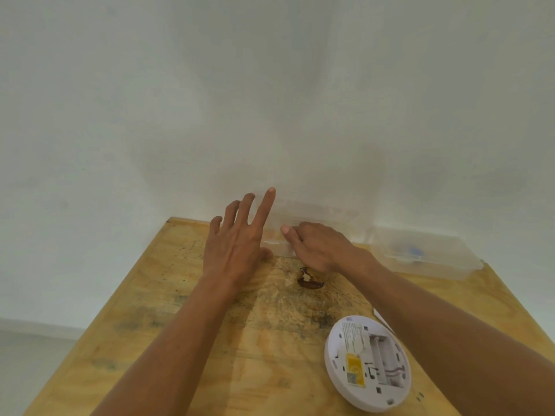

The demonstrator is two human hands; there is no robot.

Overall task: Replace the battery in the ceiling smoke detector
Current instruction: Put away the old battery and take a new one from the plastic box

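White round smoke detector [368, 363] lies back-up on the wooden table [186, 340], near right corner; battery bay open, yellow label beside it. Left hand [237, 244] fingers spread, holding nothing. Right hand [318, 247] curled at a clear plastic box [315, 226]; grip unclear.

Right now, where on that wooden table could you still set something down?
The table is bare left of the left hand, and between the forearms before the smoke detector. The far edge is crowded: both hands, two clear boxes.
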